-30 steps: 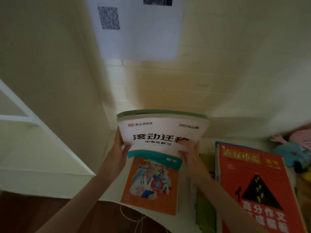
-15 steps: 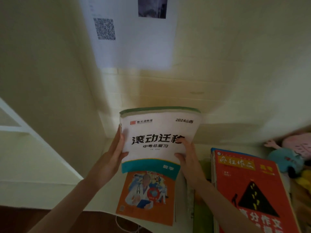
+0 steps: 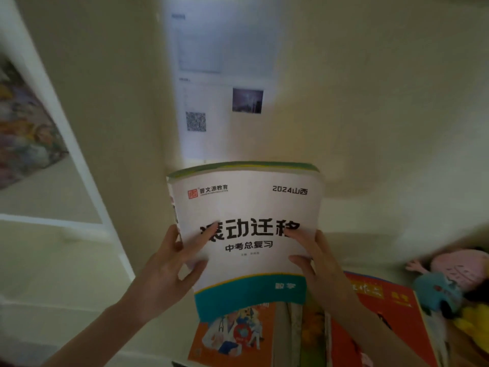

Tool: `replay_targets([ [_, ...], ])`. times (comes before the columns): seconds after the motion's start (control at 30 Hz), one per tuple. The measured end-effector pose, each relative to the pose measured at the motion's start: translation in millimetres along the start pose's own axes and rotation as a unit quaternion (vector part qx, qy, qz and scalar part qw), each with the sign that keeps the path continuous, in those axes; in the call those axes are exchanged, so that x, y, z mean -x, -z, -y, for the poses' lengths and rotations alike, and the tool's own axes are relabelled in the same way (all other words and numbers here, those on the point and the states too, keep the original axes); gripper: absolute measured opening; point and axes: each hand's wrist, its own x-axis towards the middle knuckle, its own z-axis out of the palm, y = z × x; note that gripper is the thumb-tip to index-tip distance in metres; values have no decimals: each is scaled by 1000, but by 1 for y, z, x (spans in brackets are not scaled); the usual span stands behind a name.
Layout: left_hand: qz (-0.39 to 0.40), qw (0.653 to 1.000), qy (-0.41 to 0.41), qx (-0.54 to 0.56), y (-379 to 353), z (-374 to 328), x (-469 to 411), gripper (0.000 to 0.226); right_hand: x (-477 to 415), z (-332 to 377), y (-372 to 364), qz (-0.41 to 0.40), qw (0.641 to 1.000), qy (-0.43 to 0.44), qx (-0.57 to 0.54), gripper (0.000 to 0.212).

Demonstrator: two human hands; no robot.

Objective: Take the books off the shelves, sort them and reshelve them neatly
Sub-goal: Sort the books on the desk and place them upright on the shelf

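Observation:
I hold a thick white book (image 3: 248,207) with black title characters and a teal band at its foot, lifted upright in front of the wall. My left hand (image 3: 172,271) grips its left edge, thumb on the cover. My right hand (image 3: 315,263) grips its right edge, thumb across the title. Below it an orange book (image 3: 235,337) with a cartoon doctor lies flat on the white surface. A large red book (image 3: 381,308) lies to the right, partly under my right forearm. Thin greenish books (image 3: 301,332) lie between the two.
A white shelf unit (image 3: 79,160) stands at the left, its upper compartment holding a colourful item (image 3: 23,128). A paper sheet with a QR code (image 3: 211,107) hangs on the wall. Plush toys (image 3: 449,282) lie at the right edge.
The white book has risen clear of the orange book and come closer to me. My thumbs have come onto its cover. My view has tilted upward.

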Motion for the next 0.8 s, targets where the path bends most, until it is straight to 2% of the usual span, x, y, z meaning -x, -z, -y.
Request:
replay_targets([
  [0.1,-11,1000,0,-3,26,-16,-8,73,-8,24,19,-2,999,40,5,64],
  [0.27,-3,1000,4,-2,67,-40,-14,103,-9,64,39,-38,997,68,-17,69],
  [0.37,-13,1000,20,-20,97,-64,-11,103,-5,91,53,-52,994,90,-34,70],
  [0.53,-74,991,-26,-106,155,-104,-7,105,-2,141,80,-75,984,153,-47,82],
  [0.63,-96,984,-49,-141,193,-124,-10,107,-10,171,96,-95,975,191,-60,75],
  [0.8,-137,984,-59,-100,270,-154,-20,98,-41,231,123,-74,965,199,-151,71],
])
